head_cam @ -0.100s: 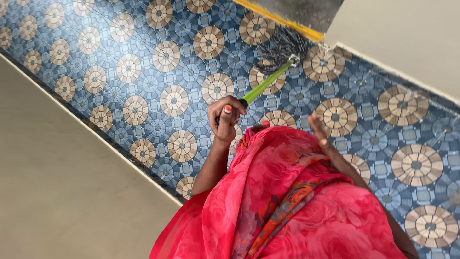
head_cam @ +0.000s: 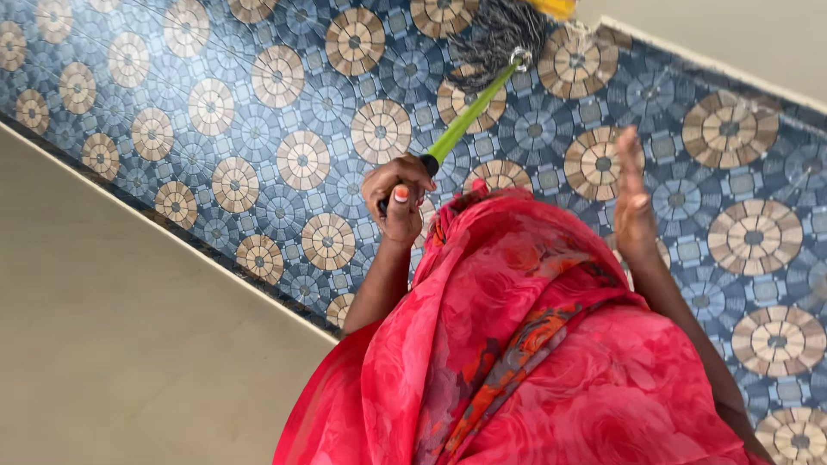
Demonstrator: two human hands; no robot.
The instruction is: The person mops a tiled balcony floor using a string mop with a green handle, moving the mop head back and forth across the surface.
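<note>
My left hand (head_cam: 397,200) is closed around the black grip end of a green-handled mop (head_cam: 465,116). The handle slants up and right to a metal ring and a head of dark strands (head_cam: 495,36) lying on the patterned floor near the top edge. My right hand (head_cam: 633,202) is raised beside the handle, fingers straight and together, holding nothing and touching nothing. Red floral cloth (head_cam: 534,344) drapes over my body and fills the lower middle of the view.
The floor (head_cam: 258,129) has blue tiles with tan round motifs. A plain beige surface (head_cam: 103,344) borders it on the left, and another pale surface (head_cam: 741,34) lies at the top right. A yellow strip (head_cam: 553,7) shows by the mop head.
The mop head and handle have shifted up in the view. My right hand has lifted and turned more upright, further from the red cloth.
</note>
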